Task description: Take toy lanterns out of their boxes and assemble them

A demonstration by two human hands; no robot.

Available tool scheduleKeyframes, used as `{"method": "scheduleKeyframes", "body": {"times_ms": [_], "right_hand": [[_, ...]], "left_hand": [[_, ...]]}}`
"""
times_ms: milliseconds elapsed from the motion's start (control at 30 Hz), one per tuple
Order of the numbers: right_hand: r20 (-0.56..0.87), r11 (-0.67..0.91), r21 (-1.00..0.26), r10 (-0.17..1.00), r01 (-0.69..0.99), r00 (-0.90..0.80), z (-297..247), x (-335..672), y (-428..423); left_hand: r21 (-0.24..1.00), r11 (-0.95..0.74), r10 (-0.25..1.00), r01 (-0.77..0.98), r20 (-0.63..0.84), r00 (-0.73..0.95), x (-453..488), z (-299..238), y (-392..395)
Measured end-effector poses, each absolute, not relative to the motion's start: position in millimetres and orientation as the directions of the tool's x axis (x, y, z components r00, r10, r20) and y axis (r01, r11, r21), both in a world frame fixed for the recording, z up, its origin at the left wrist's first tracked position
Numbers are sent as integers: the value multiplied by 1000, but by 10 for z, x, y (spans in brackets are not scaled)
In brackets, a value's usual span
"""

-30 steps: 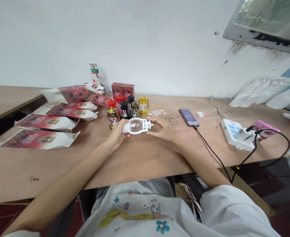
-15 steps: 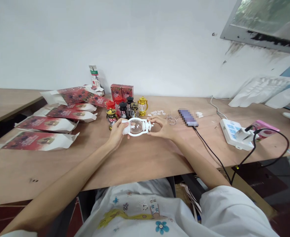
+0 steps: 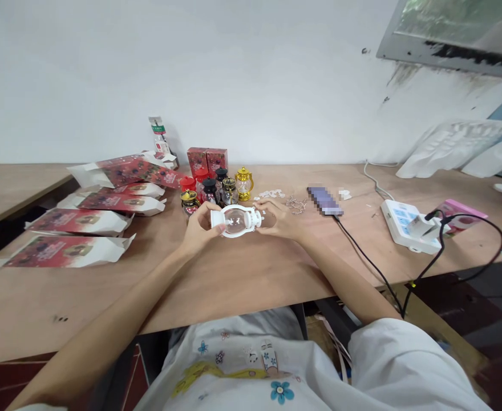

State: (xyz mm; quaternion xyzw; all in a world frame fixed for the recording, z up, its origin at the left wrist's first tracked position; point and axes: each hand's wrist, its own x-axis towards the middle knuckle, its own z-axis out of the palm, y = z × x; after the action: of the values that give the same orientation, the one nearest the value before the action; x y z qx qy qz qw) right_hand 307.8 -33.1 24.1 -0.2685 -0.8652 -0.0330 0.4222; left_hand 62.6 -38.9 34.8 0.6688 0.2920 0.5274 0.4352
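A small white lantern (image 3: 236, 221) with a clear globe lies sideways between my hands, above the table. My left hand (image 3: 201, 230) is closed around its base, thumb on the near side. At its top end, my right hand (image 3: 275, 219) pinches the cap between thumb and fingers. Just beyond stand several finished-looking small lanterns: a gold lantern (image 3: 245, 184), black lanterns (image 3: 209, 190) and red lanterns (image 3: 187, 184). Small white pieces (image 3: 272, 194) and a heap of thin wire pieces (image 3: 296, 204) lie past my right hand.
Flat red printed cartons (image 3: 69, 250) spread over the left of the table (image 3: 242, 279). Two red boxes (image 3: 207, 160) stand near the wall. Rightward lie a phone (image 3: 324, 201) on a black cable, a white power strip (image 3: 409, 226), a pink box (image 3: 462, 216) and white moulded trays (image 3: 456, 147).
The lantern has turned slightly in my hands, and my left fingers have shifted on its base, so more of the base shows. The view has moved a little.
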Motion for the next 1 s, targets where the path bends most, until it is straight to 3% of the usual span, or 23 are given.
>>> {"method": "scheduleKeyframes", "body": {"times_ms": [167, 400, 600, 767, 900, 1000], "right_hand": [[761, 775, -59, 442, 629, -474, 195, 3142, -263], [792, 576, 87, 455, 813, -407, 91, 3088, -263], [770, 758, 131, 328, 639, -547, 47, 2837, -453], [700, 876, 181, 205, 447, -684, 44, 2715, -505], [682, 889, 94, 270, 448, -680, -6, 2743, -463], [730, 864, -15, 353, 504, -585, -35, 2750, -475]], "left_hand": [[808, -587, 770, 40, 543, 335, 663, 312, -404], [651, -553, 832, 521, 401, 383, 810, 210, -501], [710, -511, 860, 485, 406, 310, 825, 138, -466], [667, -534, 844, 519, 457, 282, 812, 62, -375], [675, -525, 851, 518, 420, 316, 798, 23, -343], [717, -484, 873, 501, 359, 329, 801, 31, -357]]}}
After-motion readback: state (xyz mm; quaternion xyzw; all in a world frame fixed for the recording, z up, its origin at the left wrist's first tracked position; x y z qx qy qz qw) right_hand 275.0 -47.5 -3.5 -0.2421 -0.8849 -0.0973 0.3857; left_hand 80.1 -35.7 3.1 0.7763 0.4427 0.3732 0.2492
